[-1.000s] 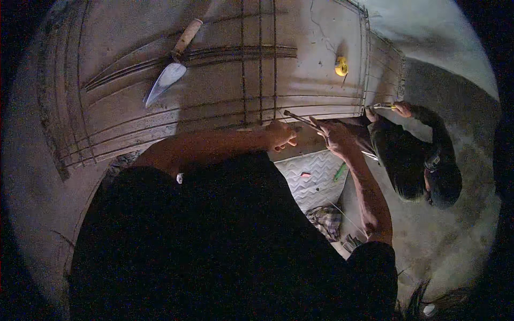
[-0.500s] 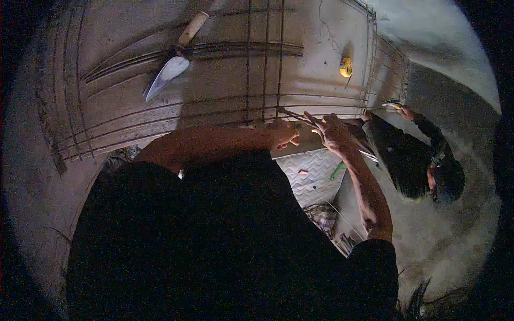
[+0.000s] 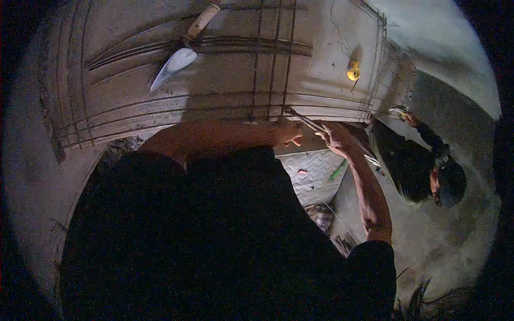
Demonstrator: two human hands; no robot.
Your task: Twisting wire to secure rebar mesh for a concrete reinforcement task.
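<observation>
My right hand [image 3: 336, 140] is closed on the handles of a dark pair of pliers [image 3: 304, 119], whose jaws reach up-left to the crossing bars of a rebar grid [image 3: 273, 80] on a pale concrete surface. Just left of it, my left hand [image 3: 288, 134] is at the grid's lower bars with fingers curled; what it grips, if anything, is hidden. A steel trowel [image 3: 174, 67] with a pale handle lies on the upper left, and a small yellow tool [image 3: 353, 70], like a tape measure, lies to the right of the crossing bars.
A co-worker [image 3: 407, 166] in dark clothing is at the right, a hand [image 3: 411, 119] on a pale tool by the grid. Below my hands are a white quilted pad [image 3: 308, 182] with small pink and green items and a checked cloth [image 3: 321, 216].
The view has shifted slightly, with the grid sitting a little higher and farther right. The plier jaws rest at the bar crossing; the co-worker's hand has shifted a little.
</observation>
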